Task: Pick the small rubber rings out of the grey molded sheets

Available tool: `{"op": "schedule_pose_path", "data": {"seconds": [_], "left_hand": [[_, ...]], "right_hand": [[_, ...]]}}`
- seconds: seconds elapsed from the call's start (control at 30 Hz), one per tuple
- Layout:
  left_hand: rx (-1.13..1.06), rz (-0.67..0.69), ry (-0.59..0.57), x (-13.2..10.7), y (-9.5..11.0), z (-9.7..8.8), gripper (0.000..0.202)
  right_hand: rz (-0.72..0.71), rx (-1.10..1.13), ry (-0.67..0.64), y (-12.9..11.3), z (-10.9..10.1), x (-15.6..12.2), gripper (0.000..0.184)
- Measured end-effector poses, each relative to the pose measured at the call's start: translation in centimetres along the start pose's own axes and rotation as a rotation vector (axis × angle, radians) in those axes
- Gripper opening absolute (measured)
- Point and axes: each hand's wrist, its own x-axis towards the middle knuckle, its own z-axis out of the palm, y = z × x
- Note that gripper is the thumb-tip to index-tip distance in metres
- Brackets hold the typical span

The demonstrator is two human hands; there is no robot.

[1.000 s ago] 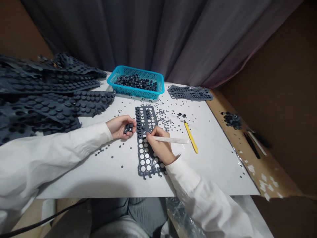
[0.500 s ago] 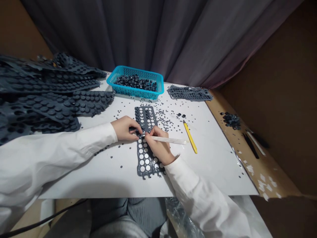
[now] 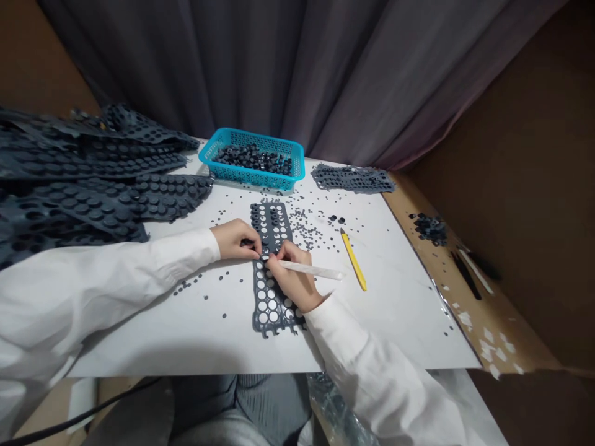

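Right grip (image 3: 295, 284) clasps a white stick (image 3: 320, 271) over the dark sheet (image 3: 279, 298), whose edge meets the pinched left grip (image 3: 236, 240).

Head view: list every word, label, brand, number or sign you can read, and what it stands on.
No text can be read. The turquoise plastic basket, yellow pen-shaped tool, long white stick in the right hand and dark grey sheet beneath it show no legible marks; any print would be too small.
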Motion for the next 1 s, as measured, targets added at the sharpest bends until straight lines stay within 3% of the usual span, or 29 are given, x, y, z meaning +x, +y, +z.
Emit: {"op": "schedule_pose_path", "data": {"seconds": [0.13, 0.33, 0.63, 0.8, 1.0], "left_hand": [[-0.004, -0.049, 0.067, -0.7, -0.2, 0.6, 0.018], [0.147, 0.090, -0.025, 0.0, 0.7, 0.5, 0.013], [0.425, 0.165, -0.141, 0.9, 1.7, 0.5, 0.008], [0.205, 0.172, 0.011, -0.1, 0.9, 1.4, 0.015], [-0.118, -0.011, 0.176, -1.1, 0.1, 1.3, 0.019]], "right_hand": [[0.004, -0.013, -0.002, 0.0, 0.1, 0.0, 0.027], [0.007, 0.013, -0.007, -0.1, -0.1, 0.0, 0.024], [-0.015, 0.003, -0.006, -0.2, -0.2, -0.1, 0.025], [-0.023, -0.009, 0.002, -0.2, -0.1, -0.1, 0.027], [-0.010, -0.016, -0.001, -0.1, 0.0, -0.1, 0.027]]}}
